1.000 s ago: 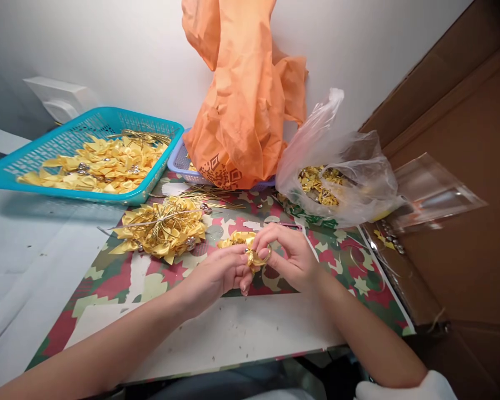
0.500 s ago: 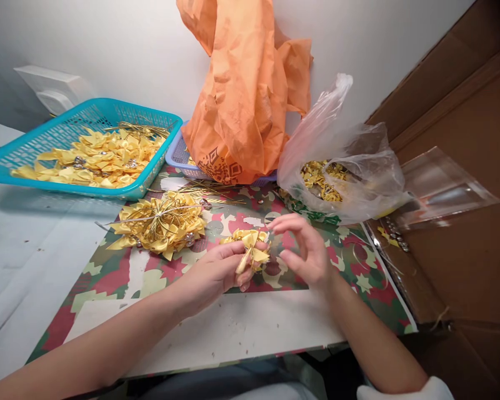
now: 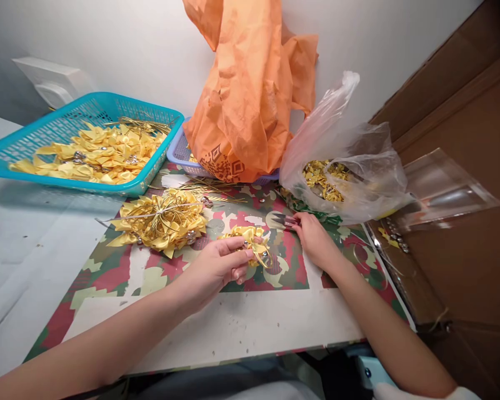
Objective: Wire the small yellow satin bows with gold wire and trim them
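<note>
My left hand (image 3: 223, 258) pinches a yellow ribbon bow (image 3: 256, 250) with loops of gold cord between thumb and fingers. It is held just over a small pile of bows (image 3: 241, 232) on the camouflage-patterned sheet. My right hand (image 3: 314, 236) has its fingers closed on a small pair of thread snips (image 3: 284, 220), whose dark blades point left; the grip is partly hidden. To the left of my left hand lies a large bundle of yellow bows (image 3: 162, 222), tied across with a pale strip and topped with gold cord.
A turquoise basket (image 3: 129, 186) of bows and gold cords stands at the back left. Behind the sheet are a purple basket (image 3: 179, 147), an orange bag (image 3: 250, 100) and a clear plastic bag (image 3: 370, 183) with gold pieces. Cardboard (image 3: 462, 211) borders the right side.
My right hand has moved from beside the bow to the right and has taken hold of the snips. My left hand has turned the bow slightly, so its cord loops point down to the right.
</note>
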